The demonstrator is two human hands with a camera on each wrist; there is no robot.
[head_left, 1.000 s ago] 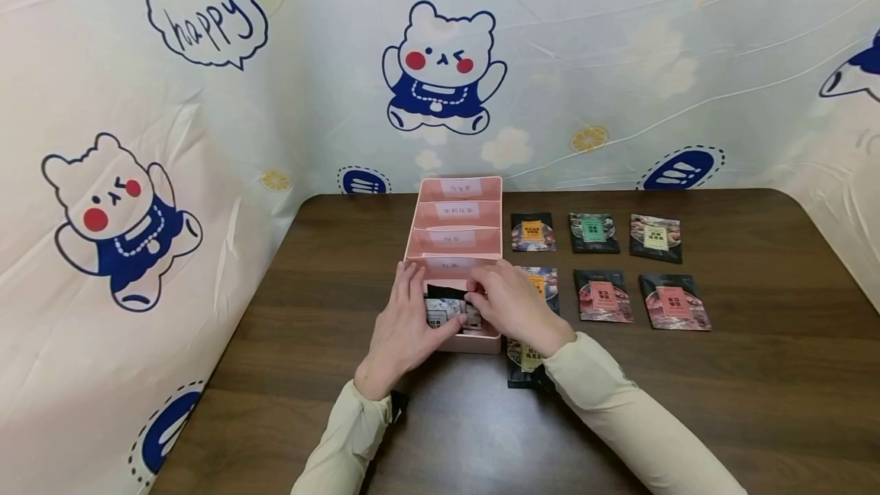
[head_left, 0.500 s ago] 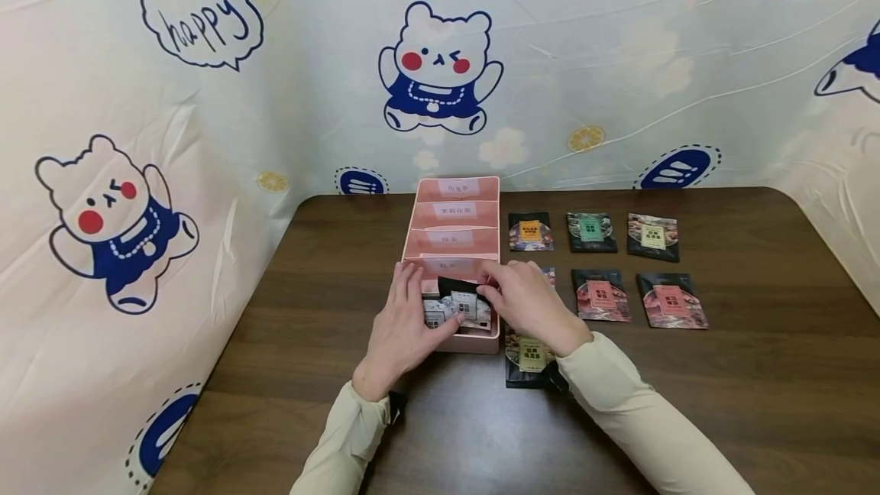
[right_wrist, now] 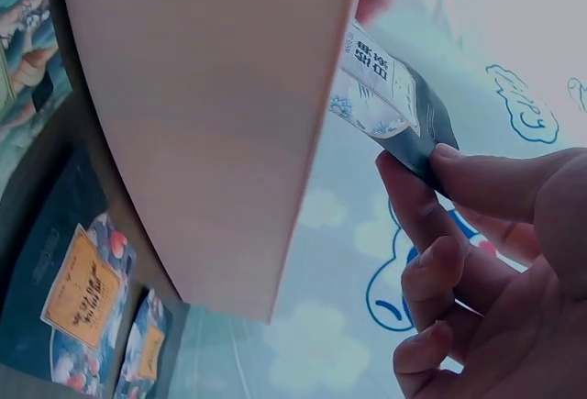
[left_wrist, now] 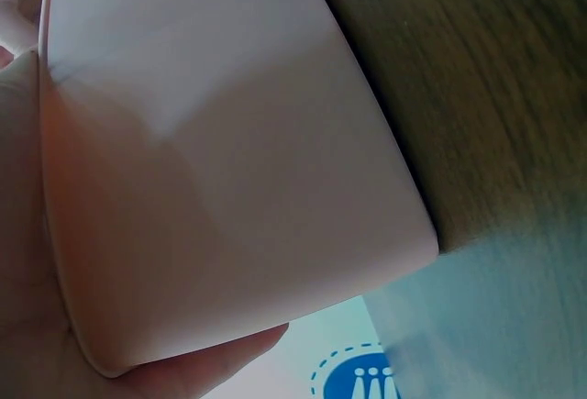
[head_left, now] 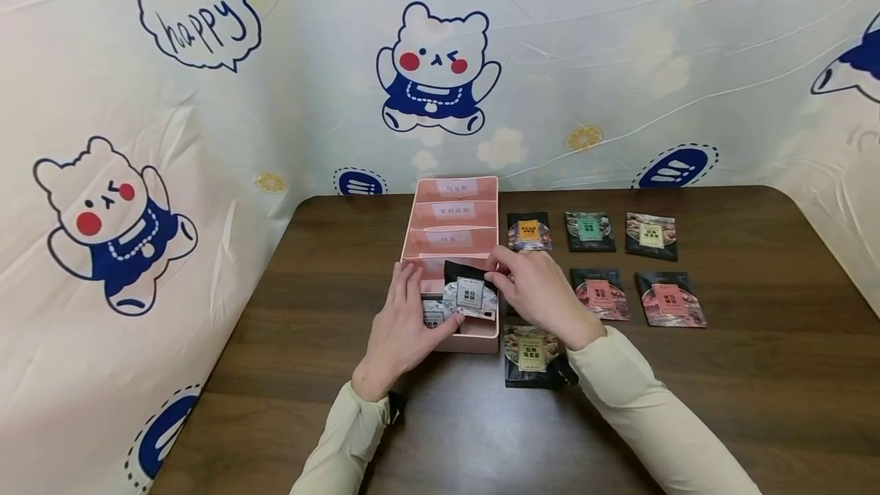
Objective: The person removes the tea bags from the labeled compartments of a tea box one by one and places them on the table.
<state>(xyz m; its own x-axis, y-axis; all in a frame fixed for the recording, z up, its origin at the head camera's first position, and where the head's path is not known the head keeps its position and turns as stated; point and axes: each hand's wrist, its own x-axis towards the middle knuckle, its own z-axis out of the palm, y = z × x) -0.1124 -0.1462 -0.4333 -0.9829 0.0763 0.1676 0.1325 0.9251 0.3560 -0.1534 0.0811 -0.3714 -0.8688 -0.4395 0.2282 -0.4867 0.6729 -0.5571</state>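
A pink divided box (head_left: 470, 344) stands on the table, paper labels with Chinese characters in its rear compartments. My left hand (head_left: 401, 327) holds its front left corner, fingers along the outer side and thumb reaching over the front compartment. Between the thumb and index finger of my right hand (head_left: 543, 292) is the black top corner of a tea sachet (head_left: 470, 295) with a white label. That sachet tilts up at the front compartment's right side, its lower edge inside the box. Another white-labelled tea sachet (head_left: 433, 315) lies beside it, partly covered by the left thumb.
Right of the box lie sachets with orange (head_left: 528, 231), green (head_left: 590, 231) and cream (head_left: 651, 235) labels, then two red-labelled ones (head_left: 600, 294). A yellow-labelled sachet (head_left: 532, 356) lies near the box's front corner. An orange-labelled sachet (right_wrist: 87, 275) is hidden under the right arm in the head view.
My right hand has moved up and to the right, raising the white-labelled tea sachet from low in the front compartment so more of its face shows. The left hand stays at the box corner.
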